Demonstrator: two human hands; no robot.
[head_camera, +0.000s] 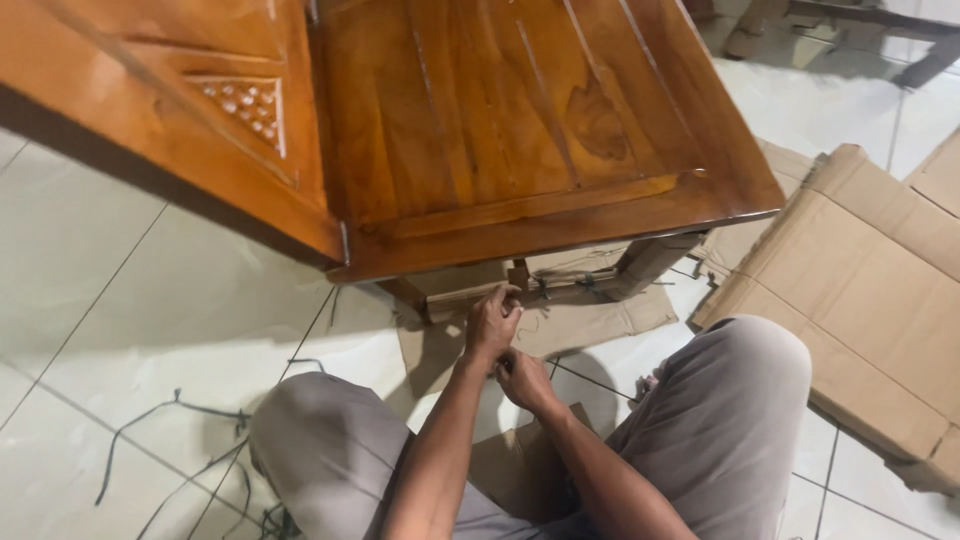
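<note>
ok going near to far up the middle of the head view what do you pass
right hand → left hand → brown paper wrapping on the floor → wooden furniture panel, glossy, its near edge just above the left hand

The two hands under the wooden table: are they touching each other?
Cannot tell. In the head view the left hand sits just above the right hand, overlapping near the wrist; no plain contact or gap.

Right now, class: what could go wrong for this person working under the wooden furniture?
1. The left hand reaches under the edge of the wooden furniture; if it shifts, fingers could be pinched.
2. Loose straps lie on the tiled floor by the knee, a possible snag.
3. Flattened cardboard on smooth tile may slide underfoot.
</note>
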